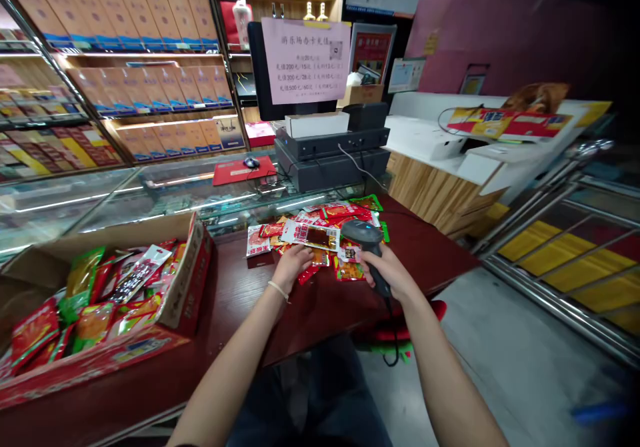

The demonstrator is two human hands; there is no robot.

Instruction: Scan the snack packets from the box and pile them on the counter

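My right hand [393, 272] is wrapped round the handle of a dark barcode scanner [363, 233], its head over the right part of a pile of snack packets [345, 212]. A cable hangs from the handle. My left hand [294, 267], a pale band at its wrist, has its fingers closed at the lower edge of a white snack packet [315, 235] with a dark window; the fingertips are partly hidden. Red, white and green packets lie loosely around it on the dark red table [235, 300].
At the left stands an open cardboard box [187, 300] of mixed snack packets. Behind the table are a glass counter [175, 190], a red mat [230, 172] with a mouse, a cash drawer [330, 167] and a monitor [257, 73]. A metal railing [540, 287] runs at right.
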